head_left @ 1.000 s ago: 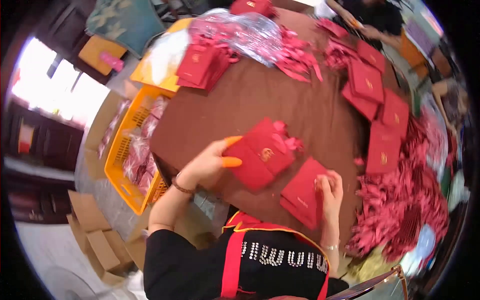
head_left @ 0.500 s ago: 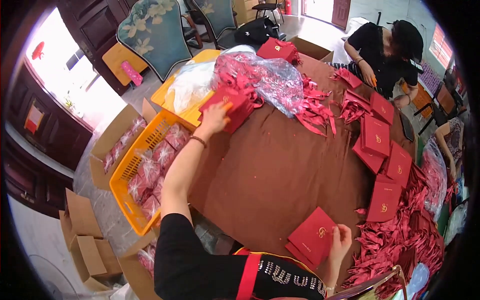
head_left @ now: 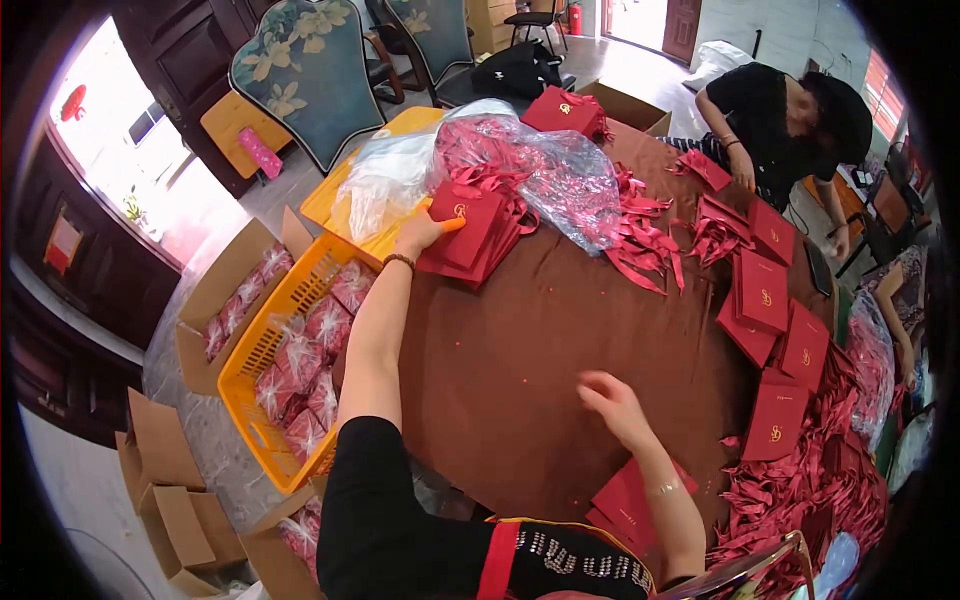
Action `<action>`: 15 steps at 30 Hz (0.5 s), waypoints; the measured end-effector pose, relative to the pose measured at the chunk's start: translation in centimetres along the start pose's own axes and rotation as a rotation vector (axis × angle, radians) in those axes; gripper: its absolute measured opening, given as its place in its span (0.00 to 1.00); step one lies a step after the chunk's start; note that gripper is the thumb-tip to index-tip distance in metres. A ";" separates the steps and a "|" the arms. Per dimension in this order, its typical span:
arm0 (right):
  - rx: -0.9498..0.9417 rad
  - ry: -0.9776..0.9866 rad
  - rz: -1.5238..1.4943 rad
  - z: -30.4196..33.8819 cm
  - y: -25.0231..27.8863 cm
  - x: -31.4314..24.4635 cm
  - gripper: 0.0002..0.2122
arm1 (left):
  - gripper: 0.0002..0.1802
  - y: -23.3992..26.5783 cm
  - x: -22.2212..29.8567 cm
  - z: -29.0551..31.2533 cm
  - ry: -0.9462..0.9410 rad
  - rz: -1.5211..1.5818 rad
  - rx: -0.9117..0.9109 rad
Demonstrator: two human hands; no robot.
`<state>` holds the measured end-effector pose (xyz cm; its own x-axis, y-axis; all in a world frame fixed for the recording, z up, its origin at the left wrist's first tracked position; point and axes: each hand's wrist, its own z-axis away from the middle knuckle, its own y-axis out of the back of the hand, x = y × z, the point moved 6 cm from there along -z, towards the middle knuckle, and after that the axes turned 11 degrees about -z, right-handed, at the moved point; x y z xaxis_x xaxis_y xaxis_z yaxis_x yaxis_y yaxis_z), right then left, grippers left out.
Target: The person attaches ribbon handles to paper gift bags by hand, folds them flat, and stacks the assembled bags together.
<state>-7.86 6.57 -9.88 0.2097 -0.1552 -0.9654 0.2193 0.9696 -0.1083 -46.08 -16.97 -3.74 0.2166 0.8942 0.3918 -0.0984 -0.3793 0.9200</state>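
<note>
At the table's far left, my left hand [head_left: 420, 236] has its orange-covered thumb and finger at the left edge of a stack of flat red gift bags [head_left: 472, 222] with ribbon handles. The thumb lies over the top bag; the fingers under it are partly hidden. My right hand [head_left: 612, 402] hangs empty above the middle of the brown tablecloth [head_left: 500, 340], loosely curled with the fingers apart. Below its forearm, close to my body, lies a small pile of red gift bags [head_left: 625, 505], partly covered by the arm.
A yellow crate [head_left: 235, 390] of wrapped red packets stands left, beside open cartons [head_left: 175, 430]. Clear plastic [head_left: 575, 190] covers ribboned bags at the back. Bag stacks [head_left: 760, 290] and a ribbon heap [head_left: 800, 510] line the right side. A co-worker [head_left: 770, 130] bends over the far right.
My right hand has left the near pile and moved up and left over the table. My left hand has shifted from the top of the far stack to its left edge.
</note>
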 end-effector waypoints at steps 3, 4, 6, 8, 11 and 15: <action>-0.185 -0.102 -0.141 -7.4 -8.5 -3.2 0.26 | 0.47 -1.2 -4.0 -2.0 0.079 0.384 -0.191; -0.222 -0.101 -0.229 -10.0 -11.0 -3.4 0.30 | 0.44 -1.3 -6.0 -2.2 0.109 0.414 -0.082; 0.012 -0.073 -0.326 -16.2 -10.4 -2.6 0.35 | 0.40 -2.9 -2.8 -2.3 0.009 0.363 0.184; -0.125 -0.244 -0.461 -19.7 -12.7 -3.0 0.47 | 0.43 -3.5 -3.3 -1.4 -0.018 0.382 0.067; -0.260 -0.291 -0.612 -21.9 -15.3 -4.7 0.48 | 0.47 -3.8 -2.1 1.4 0.015 0.439 -0.185; -0.061 -0.214 -0.438 -27.8 -12.1 0.2 0.48 | 0.50 -6.4 -1.1 1.3 0.133 0.249 -0.025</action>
<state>-36.95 0.05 -15.39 0.3023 -0.5802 -0.7563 0.2759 0.8127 -0.5132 -44.48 -15.84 -10.05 0.0535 0.7983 0.5998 -0.1570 -0.5865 0.7946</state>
